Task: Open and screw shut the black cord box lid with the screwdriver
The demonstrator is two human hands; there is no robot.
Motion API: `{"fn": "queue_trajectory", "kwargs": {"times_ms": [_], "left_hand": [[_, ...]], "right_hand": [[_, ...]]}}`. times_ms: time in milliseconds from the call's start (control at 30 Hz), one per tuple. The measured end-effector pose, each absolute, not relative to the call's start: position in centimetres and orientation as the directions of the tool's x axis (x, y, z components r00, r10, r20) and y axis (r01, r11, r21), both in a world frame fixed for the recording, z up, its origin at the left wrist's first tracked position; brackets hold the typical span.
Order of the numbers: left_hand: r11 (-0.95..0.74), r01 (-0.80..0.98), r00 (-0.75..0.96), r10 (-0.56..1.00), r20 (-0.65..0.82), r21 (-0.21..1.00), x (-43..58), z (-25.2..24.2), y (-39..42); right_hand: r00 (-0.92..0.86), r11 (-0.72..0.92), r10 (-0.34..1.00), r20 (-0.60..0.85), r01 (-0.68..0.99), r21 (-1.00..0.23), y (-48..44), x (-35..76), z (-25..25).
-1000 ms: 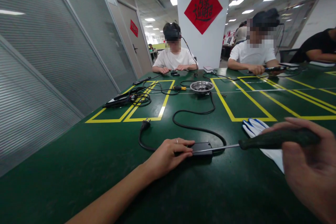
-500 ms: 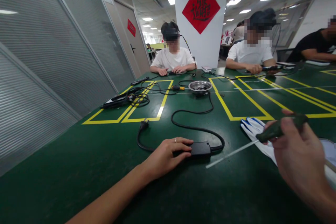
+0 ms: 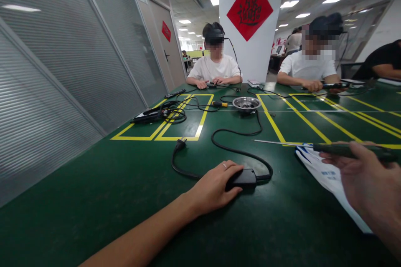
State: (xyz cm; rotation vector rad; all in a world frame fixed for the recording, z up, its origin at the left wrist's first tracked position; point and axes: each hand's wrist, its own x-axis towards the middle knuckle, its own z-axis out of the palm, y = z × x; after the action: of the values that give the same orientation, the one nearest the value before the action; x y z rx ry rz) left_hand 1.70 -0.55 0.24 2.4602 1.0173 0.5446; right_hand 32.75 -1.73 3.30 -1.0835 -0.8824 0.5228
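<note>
My left hand [image 3: 216, 187] rests over the left end of a black power adapter [image 3: 247, 177], thumb on the near side and fingers on top, holding it against the table. A cord runs from each end of the adapter; the left one ends in a two-pin plug [image 3: 181, 144]. On the right, my right hand [image 3: 371, 179] is closed around the dark green handle of a screwdriver [image 3: 335, 149]. Its long thin shaft points left, above the table and apart from the adapter. Beneath the right hand lies a white and blue glove [image 3: 326, 177], partly covered.
Farther back stands a metal bowl [image 3: 246, 104] with small dark pieces inside. A yellow and black screwdriver [image 3: 219, 104] lies left of it, near a heap of black cables [image 3: 166, 112]. Yellow tape marks the green table [image 3: 125, 183]. Two co-workers sit across with devices in their hands.
The screwdriver has swung from pointing down-left toward the table to nearly level, its tip higher and farther away. My left hand stays on the adapter, its fingers drawn closer together. The view has shifted left.
</note>
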Motion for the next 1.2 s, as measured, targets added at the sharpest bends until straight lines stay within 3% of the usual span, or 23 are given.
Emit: {"fn": "queue_trajectory", "kwargs": {"times_ms": [67, 133, 200, 267, 333, 400, 633, 800, 1200], "left_hand": [[-0.65, 0.583, 0.653, 0.732, 0.195, 0.487, 1.4, 0.3, -0.6], [-0.652, 0.602, 0.656, 0.733, 0.18, 0.46, 1.2, 0.5, -0.5], [-0.659, 0.606, 0.676, 0.722, 0.148, 0.446, 0.9, 0.9, -0.4], [-0.668, 0.601, 0.697, 0.706, 0.121, 0.439, 0.5, 1.7, -0.1], [-0.667, 0.613, 0.691, 0.713, 0.121, 0.423, -0.3, 2.7, 0.3], [-0.643, 0.661, 0.648, 0.749, 0.138, 0.387, -1.3, 3.6, 0.8], [-0.52, 0.781, 0.568, 0.822, -0.047, 0.346, -4.6, 3.8, 3.1], [-0.529, 0.752, 0.574, 0.819, 0.003, 0.394, -4.8, 3.1, 3.6], [-0.587, 0.766, 0.609, 0.793, -0.002, 0.26, -4.9, 3.6, 3.5]], "right_hand": [[0.436, 0.511, 0.642, 0.631, 0.37, -0.776, -2.2, 32.5, 3.1], [0.069, 0.569, 0.622, 0.78, 0.645, -0.511, -2.7, 32.1, 2.6], [-0.334, 0.632, 0.672, 0.661, 0.724, -0.276, -3.0, 31.5, 2.1], [-0.514, 0.632, 0.746, 0.423, 0.746, -0.208, -3.2, 30.9, 1.6], [-0.53, 0.579, 0.811, 0.246, 0.785, -0.22, -3.4, 30.3, 1.2], [-0.503, 0.533, 0.846, 0.178, 0.813, -0.234, -3.8, 29.8, 0.8], [-0.445, 0.471, 0.881, 0.161, 0.852, -0.226, -5.2, 29.1, -0.2], [-0.42, 0.443, 0.895, 0.149, 0.873, -0.204, -5.1, 28.7, -0.3], [-0.412, 0.437, 0.896, 0.168, 0.884, -0.165, -4.9, 28.9, -0.1]]}}
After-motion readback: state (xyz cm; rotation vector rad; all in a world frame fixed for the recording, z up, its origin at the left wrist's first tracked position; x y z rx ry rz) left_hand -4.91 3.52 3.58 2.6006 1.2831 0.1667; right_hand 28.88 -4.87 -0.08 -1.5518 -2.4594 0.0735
